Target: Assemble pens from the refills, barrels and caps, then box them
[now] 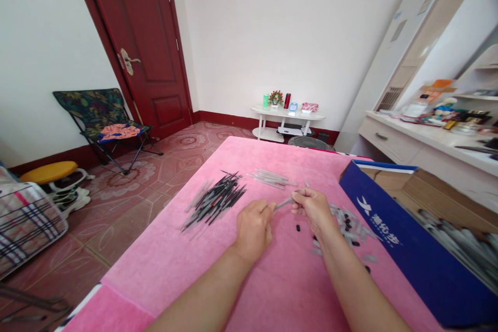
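Observation:
A slim greyish pen (283, 204) spans the gap between my two hands above the pink cloth. My left hand (254, 228) is closed around its left end, and my right hand (313, 207) pinches the right end with thumb and fingers. Left of my hands lies a pile of dark pen refills (220, 197). Beyond them, a row of pale translucent pen barrels (270, 178) lies flat. Small clear and black pen caps (347, 222) are scattered beside and partly behind my right forearm. One small black piece (298, 228) lies alone between my arms.
An open blue box (392, 238) holding many grey pens (462, 238) stands along the right side. The pink cloth (187, 270) covers the table. Farther off are a white dresser (404, 137), a low white table (288, 112), a folding chair (97, 114) and a yellow stool (50, 171).

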Motion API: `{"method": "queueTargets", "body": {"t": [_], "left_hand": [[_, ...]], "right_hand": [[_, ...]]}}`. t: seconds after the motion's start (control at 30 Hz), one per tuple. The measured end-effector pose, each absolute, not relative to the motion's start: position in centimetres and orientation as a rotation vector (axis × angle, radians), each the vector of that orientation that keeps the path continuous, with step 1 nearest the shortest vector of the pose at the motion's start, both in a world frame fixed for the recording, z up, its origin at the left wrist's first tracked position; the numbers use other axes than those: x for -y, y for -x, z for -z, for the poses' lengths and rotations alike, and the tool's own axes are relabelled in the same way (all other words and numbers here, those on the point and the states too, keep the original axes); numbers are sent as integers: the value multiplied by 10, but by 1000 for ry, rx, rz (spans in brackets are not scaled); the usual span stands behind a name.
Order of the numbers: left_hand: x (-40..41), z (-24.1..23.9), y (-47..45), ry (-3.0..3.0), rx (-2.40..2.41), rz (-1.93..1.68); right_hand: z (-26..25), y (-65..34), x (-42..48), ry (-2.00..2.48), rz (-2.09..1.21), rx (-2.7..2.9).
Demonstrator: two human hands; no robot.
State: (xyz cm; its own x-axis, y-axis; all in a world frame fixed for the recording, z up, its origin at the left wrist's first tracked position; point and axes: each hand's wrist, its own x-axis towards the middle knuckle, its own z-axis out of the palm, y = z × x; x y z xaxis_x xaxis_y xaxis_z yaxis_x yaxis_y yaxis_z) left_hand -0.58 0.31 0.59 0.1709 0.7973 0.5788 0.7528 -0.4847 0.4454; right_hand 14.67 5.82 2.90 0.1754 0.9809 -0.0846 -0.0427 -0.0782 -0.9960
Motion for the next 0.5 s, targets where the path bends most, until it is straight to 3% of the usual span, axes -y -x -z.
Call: {"method": "queueTargets", "body": {"t": [0.13,0.3,0.5], "left_hand": [[-4,-5,5,-2270,-1555,-1294],[-14,2,-2,-1627,-1178,-1510],[-20,7,1,-1417,-1012,-1427]], "right_hand": [[-32,-141,-56,1297,-1122,986],[-30,-124,-50,1147,-1079,1099],[-64,-120,-36,1068,-907,1376]]}}
